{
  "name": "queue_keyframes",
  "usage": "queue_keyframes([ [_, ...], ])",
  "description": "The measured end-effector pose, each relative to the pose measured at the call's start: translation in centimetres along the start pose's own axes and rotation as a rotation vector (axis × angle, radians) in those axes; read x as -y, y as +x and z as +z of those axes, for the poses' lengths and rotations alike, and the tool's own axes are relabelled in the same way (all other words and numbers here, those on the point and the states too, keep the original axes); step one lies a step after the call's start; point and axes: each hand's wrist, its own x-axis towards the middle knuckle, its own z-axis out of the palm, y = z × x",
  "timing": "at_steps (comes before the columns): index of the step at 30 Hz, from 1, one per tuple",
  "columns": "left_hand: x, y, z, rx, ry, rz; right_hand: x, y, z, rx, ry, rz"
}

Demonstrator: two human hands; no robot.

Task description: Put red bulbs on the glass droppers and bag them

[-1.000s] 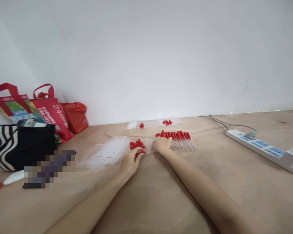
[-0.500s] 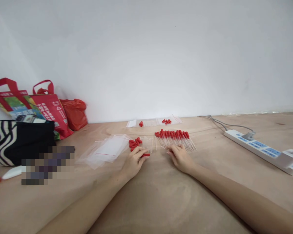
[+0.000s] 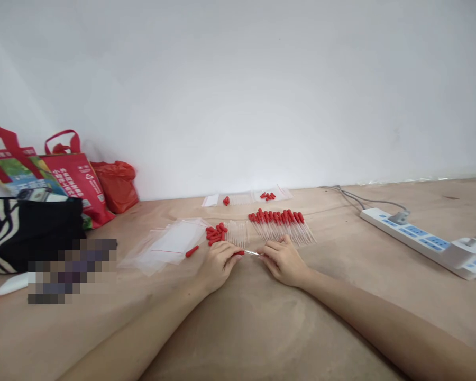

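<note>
My left hand (image 3: 221, 264) pinches a red rubber dropper bulb (image 3: 239, 253), its tip pointing right. A thin clear glass tube (image 3: 252, 253) lies level between both hands, its left end meeting the bulb; how deep it sits I cannot tell. The fingers of my right hand (image 3: 282, 260) are closed on the tube's other end. Loose red bulbs (image 3: 216, 233) are heaped just beyond my left hand, and a single bulb (image 3: 192, 251) lies left of it. Bare glass tubes (image 3: 237, 233) lie side by side ahead. Several droppers with red bulbs (image 3: 281, 225) form a row beyond my right hand.
Flat clear zip bags (image 3: 170, 243) are spread at left. By the wall, more bags (image 3: 241, 198) lie under tubes and red bulbs. A white power strip (image 3: 412, 233) with cables is at right. Shopping bags (image 3: 79, 180) and a black striped bag (image 3: 35, 227) stand at left.
My right hand has come left and nearer with a glass tube, which now meets the bulb in my left hand. The view has shifted slightly.
</note>
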Motion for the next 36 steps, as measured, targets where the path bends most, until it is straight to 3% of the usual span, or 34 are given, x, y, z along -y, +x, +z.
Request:
queue_keyframes([
  [11, -0.6, 0.0, -0.2, 0.097, -0.132, -0.033, -0.1, 0.2, -0.3, 0.064, 0.021, -0.067],
  [24, -0.4, -0.2, 0.2, 0.097, -0.014, 0.071, -0.1, 0.2, -0.3, 0.084, -0.044, -0.133],
  [36, -0.9, 0.0, 0.1, 0.133, 0.021, 0.192, 1.2, 0.4, 0.2, 0.127, 0.016, -0.026],
])
